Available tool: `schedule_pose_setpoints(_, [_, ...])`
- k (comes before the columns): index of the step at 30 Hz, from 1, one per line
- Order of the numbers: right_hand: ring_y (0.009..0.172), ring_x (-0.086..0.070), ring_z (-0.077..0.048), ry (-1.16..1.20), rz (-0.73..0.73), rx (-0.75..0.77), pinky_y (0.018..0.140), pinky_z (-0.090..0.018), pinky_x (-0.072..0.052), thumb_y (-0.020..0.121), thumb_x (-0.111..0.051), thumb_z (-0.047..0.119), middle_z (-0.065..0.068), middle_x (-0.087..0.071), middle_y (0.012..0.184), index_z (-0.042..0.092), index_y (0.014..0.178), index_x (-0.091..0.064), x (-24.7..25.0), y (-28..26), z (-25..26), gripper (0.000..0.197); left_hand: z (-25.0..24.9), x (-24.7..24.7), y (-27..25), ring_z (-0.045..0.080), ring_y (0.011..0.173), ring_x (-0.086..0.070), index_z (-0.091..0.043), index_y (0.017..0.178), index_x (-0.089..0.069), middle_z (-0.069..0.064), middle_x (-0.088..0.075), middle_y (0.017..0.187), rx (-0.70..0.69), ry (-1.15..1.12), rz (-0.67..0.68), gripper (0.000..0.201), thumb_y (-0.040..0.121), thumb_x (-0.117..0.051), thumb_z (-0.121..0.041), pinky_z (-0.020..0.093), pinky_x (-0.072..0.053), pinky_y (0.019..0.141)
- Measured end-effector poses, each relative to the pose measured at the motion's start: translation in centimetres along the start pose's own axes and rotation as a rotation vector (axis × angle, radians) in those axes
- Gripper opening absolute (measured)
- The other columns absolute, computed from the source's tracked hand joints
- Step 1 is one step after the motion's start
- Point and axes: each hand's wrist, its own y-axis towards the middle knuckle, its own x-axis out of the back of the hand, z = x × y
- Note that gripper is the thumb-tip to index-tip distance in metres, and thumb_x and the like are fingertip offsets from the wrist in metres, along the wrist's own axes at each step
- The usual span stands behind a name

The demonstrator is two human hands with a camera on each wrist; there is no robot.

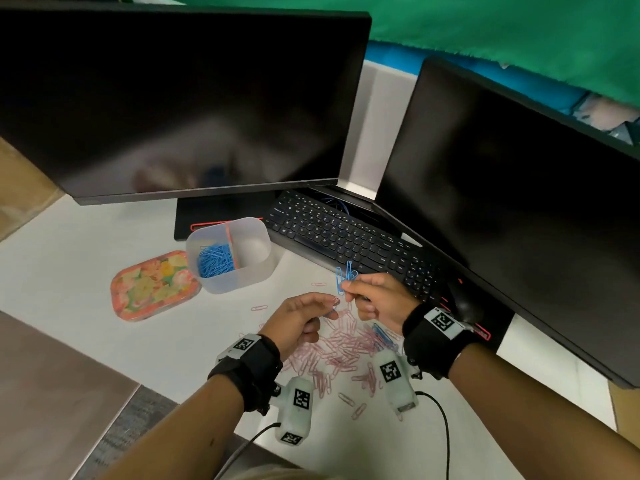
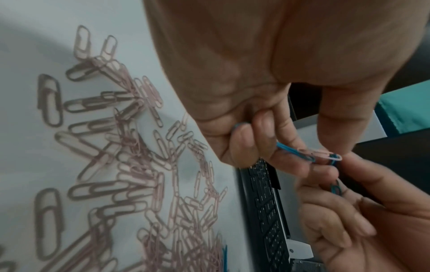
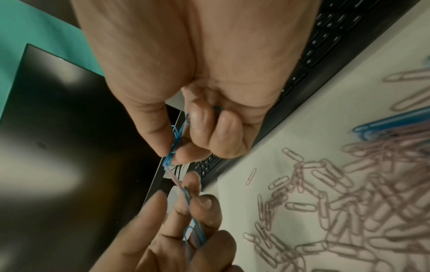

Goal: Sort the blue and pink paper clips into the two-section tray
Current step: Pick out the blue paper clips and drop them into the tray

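Note:
Over the pink paper clip pile (image 1: 341, 348), both hands hold a tangled chain of clips. My right hand (image 1: 348, 289) pinches a bunch of blue clips (image 1: 346, 276) that stick upward, seen close as the blue clips (image 3: 174, 139). My left hand (image 1: 332, 306) pinches another blue clip (image 2: 293, 150) between thumb and fingers. A pink clip (image 2: 325, 154) is hooked between the two bunches, also seen as the pink clip (image 3: 174, 179). The translucent two-section tray (image 1: 242, 278) stands at the upper left, with blue clips (image 1: 216, 260) in its left section. Nothing shows in its right section.
A few blue clips (image 1: 382, 336) lie at the pile's right edge. A floral tin lid (image 1: 154, 285) lies left of the tray. A black keyboard (image 1: 346, 237) and a mouse (image 1: 464, 304) sit behind my hands, under two dark monitors (image 1: 173, 98).

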Motion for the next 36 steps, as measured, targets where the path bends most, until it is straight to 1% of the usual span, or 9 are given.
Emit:
schedule_pose_setpoints(6, [0.039, -0.029, -0.006, 0.008, 0.064, 0.015, 0.042, -0.020, -0.023, 0.091, -0.061, 0.015, -0.008, -0.049, 0.073, 0.006, 0.075, -0.059, -1.9, 1.5, 0.8, 0.019, -0.6, 1.6, -0.6, 0.009, 0.045, -0.023, -0.008, 0.091, -0.065, 0.002, -0.052, 0.069, -0.079, 0.013, -0.051, 0.008, 0.092, -0.058, -0.012, 0.019, -0.021, 0.043])
schedule_pose_setpoints(12, [0.038, -0.029, -0.005, -0.013, 0.112, 0.023, 0.040, -0.020, -0.022, 0.093, -0.058, 0.013, -0.007, -0.051, 0.072, 0.003, 0.077, -0.056, -4.7, 3.2, 1.8, 0.019, -1.5, 3.9, -1.5, 0.009, 0.044, -0.024, -0.007, 0.085, -0.065, -0.002, -0.052, 0.063, -0.139, -0.022, -0.139, 0.011, 0.093, -0.057, -0.009, 0.020, -0.021, 0.044])
schedule_pose_setpoints(17, [0.037, -0.027, -0.005, -0.078, 0.165, 0.044, 0.039, -0.018, -0.023, 0.094, -0.056, 0.011, -0.013, -0.039, 0.071, 0.003, 0.073, -0.054, -7.4, 4.9, 2.3, 0.022, -2.4, 6.3, -2.7, 0.009, 0.042, -0.029, -0.011, 0.078, -0.065, -0.001, -0.050, 0.062, -0.213, -0.033, -0.277, 0.018, 0.093, -0.056, -0.007, 0.021, -0.026, 0.045])
schedule_pose_setpoints(22, [0.036, -0.025, -0.004, -0.165, 0.186, 0.047, 0.039, -0.018, -0.023, 0.093, -0.058, 0.010, -0.006, -0.035, 0.056, 0.007, 0.066, -0.054, -10.1, 5.8, 2.5, 0.027, -3.9, 7.7, -4.0, 0.008, 0.046, -0.035, -0.015, 0.077, -0.068, -0.008, -0.052, 0.058, -0.268, 0.317, -0.220, 0.016, 0.090, -0.061, -0.009, 0.019, -0.033, 0.047])
schedule_pose_setpoints(25, [0.036, -0.025, -0.006, -0.223, 0.178, 0.059, 0.039, -0.018, -0.025, 0.092, -0.060, 0.013, -0.003, -0.032, 0.052, 0.008, 0.065, -0.055, -11.2, 6.1, 2.8, 0.028, -4.1, 8.3, -4.0, 0.005, 0.045, -0.037, -0.015, 0.079, -0.068, -0.013, -0.054, 0.054, -0.258, 0.376, -0.195, 0.012, 0.090, -0.064, -0.014, 0.019, -0.034, 0.047])
schedule_pose_setpoints(28, [0.036, -0.025, -0.007, -0.240, 0.133, 0.050, 0.040, -0.018, -0.023, 0.092, -0.060, 0.012, 0.002, -0.035, 0.045, 0.007, 0.065, -0.053, -12.2, 6.9, 3.3, 0.029, -3.2, 9.0, -3.9, 0.002, 0.050, -0.049, -0.016, 0.080, -0.071, -0.010, -0.064, 0.061, -0.219, 0.538, -0.204, 0.008, 0.087, -0.068, -0.018, 0.017, -0.043, 0.054])
schedule_pose_setpoints(30, [0.041, -0.029, -0.011, -0.390, 0.079, 0.061, 0.044, -0.021, -0.028, 0.089, -0.063, 0.019, 0.003, -0.037, 0.047, 0.011, 0.062, -0.055, -12.9, 7.6, 3.7, 0.029, -2.1, 9.1, -3.7, 0.003, 0.056, -0.055, -0.019, 0.075, -0.070, -0.005, -0.066, 0.066, -0.161, 0.713, -0.193, 0.011, 0.083, -0.072, -0.026, 0.020, -0.048, 0.061])
schedule_pose_setpoints(32, [0.044, -0.035, -0.014, -0.586, 0.036, 0.083, 0.049, -0.023, -0.034, 0.087, -0.064, 0.025, 0.002, -0.041, 0.051, 0.015, 0.059, -0.057, -13.8, 8.5, 4.3, 0.031, -1.2, 8.8, -3.4, 0.002, 0.058, -0.054, -0.021, 0.071, -0.067, -0.010, -0.061, 0.064, -0.100, 0.876, -0.194, 0.015, 0.082, -0.072, -0.029, 0.016, -0.042, 0.058])
schedule_pose_setpoints(36, [0.044, -0.040, -0.016, -0.848, 0.040, 0.154, 0.052, -0.025, -0.036, 0.086, -0.064, 0.028, -0.008, -0.049, 0.056, -0.002, 0.073, -0.066, -15.9, 10.4, 5.8, 0.033, -1.0, 7.9, -3.0, 0.003, 0.057, -0.048, -0.024, 0.055, -0.052, -0.013, -0.052, 0.059, -0.071, 0.976, -0.182, 0.033, 0.083, -0.069, -0.023, 0.016, -0.037, 0.060])
